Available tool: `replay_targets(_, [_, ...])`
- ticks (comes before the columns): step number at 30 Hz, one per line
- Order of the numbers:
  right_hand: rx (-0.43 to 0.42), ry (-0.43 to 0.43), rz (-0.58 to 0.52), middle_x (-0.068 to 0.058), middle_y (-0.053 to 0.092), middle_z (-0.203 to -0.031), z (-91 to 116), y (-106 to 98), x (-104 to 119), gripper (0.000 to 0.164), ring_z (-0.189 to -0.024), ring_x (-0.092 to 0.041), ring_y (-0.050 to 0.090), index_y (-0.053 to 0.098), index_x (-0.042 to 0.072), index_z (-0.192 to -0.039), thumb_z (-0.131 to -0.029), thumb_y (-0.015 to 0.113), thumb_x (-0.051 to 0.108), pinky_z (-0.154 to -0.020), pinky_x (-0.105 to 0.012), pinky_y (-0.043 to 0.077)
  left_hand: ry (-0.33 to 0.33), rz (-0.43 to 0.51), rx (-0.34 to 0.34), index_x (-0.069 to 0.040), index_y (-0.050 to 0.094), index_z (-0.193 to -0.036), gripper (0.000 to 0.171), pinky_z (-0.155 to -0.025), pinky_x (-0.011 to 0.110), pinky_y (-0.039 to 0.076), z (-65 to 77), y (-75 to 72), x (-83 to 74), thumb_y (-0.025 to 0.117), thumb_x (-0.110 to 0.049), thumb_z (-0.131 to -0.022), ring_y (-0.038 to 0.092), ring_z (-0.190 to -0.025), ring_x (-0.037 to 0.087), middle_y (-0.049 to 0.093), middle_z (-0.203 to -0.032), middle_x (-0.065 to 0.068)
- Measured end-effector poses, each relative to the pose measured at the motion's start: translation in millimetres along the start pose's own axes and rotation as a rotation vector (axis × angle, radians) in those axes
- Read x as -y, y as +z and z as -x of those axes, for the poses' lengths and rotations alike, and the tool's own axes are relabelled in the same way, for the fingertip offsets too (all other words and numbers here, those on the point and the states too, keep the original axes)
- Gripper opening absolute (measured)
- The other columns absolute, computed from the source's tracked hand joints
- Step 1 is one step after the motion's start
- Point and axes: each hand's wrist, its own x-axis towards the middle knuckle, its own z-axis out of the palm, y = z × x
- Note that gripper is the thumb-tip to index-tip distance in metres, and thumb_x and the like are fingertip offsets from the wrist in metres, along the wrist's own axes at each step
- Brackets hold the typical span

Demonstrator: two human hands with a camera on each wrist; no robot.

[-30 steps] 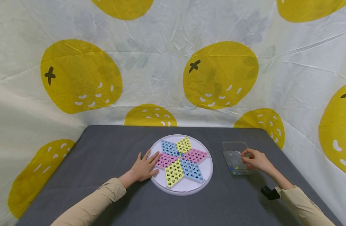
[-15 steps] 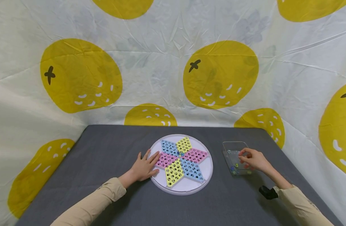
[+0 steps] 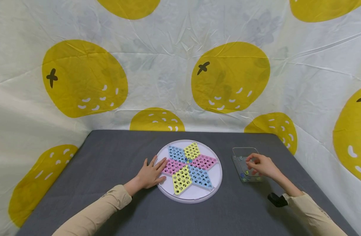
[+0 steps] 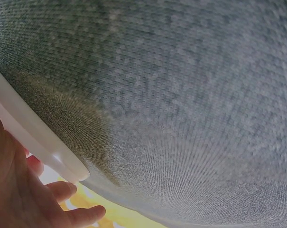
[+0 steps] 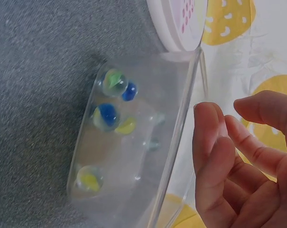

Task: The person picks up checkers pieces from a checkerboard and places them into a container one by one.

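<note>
My left hand (image 3: 149,174) lies with spread fingers on the left rim of a round white Chinese checkers board (image 3: 198,193). A star of pink, yellow and blue holed sections covers the board, and two bluish marbles (image 3: 190,161) sit near its centre. My right hand (image 3: 263,165) is over a clear plastic box (image 3: 237,167), thumb and index finger brought together. In the right wrist view that hand (image 5: 238,166) is beside the box's rim, its other fingers bent; I cannot tell whether a marble is between the fingertips. Inside the box lie several glass marbles (image 5: 106,117) with blue, green and yellow swirls.
A dark grey cloth (image 3: 133,213) covers the table under board and box. Behind and at the sides hangs a white curtain (image 3: 162,82) with yellow fruit print. A black device (image 3: 277,200) is at the right wrist.
My right hand has moved a little left and up over the box, and more marbles show beneath it. The left hand stays on the board's rim.
</note>
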Motion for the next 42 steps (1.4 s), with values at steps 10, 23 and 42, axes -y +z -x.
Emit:
replay_targets(10, [0.004, -0.027, -0.024, -0.015, 0.064, -0.075, -4.6, 4.4, 12.6, 0.022, -0.056, -0.021, 0.061, 0.054, -0.001, -0.103, -0.089, 0.053, 0.015, -0.046, -0.031, 0.046, 0.009, 0.003, -0.006, -0.016, 0.021, -0.143, 0.064, -0.096, 0.063, 0.025, -0.8, -0.8, 0.1, 0.035, -0.05, -0.091, 0.019, -0.134, 0.039, 0.022, -0.149, 0.001])
replay_targets(23, [0.02, -0.034, -0.051, -0.013, 0.063, -0.072, -12.3, 16.0, 31.7, 0.018, -0.055, -0.024, 0.06, 0.056, 0.003, -0.099, -0.087, 0.056, 0.017, -0.045, -0.031, 0.045, 0.009, -0.006, -0.002, -0.017, 0.02, -0.143, 0.065, -0.097, 0.063, 0.023, -1.1, 2.7, 0.2, 0.034, -0.051, -0.091, 0.019, -0.134, 0.039, 0.021, -0.149, 0.0])
replay_targets(42, [0.059, -0.057, -0.049, -0.016, 0.062, -0.07, -31.6, 41.0, 51.5, 0.019, -0.051, -0.015, 0.058, 0.056, 0.002, -0.098, -0.086, 0.057, 0.017, -0.042, -0.025, 0.042, 0.009, -0.022, -0.017, -0.015, 0.023, -0.142, 0.064, -0.098, 0.062, 0.022, 1.4, 1.0, 0.1, 0.035, -0.05, -0.091, 0.021, -0.134, 0.038, 0.023, -0.149, 0.001])
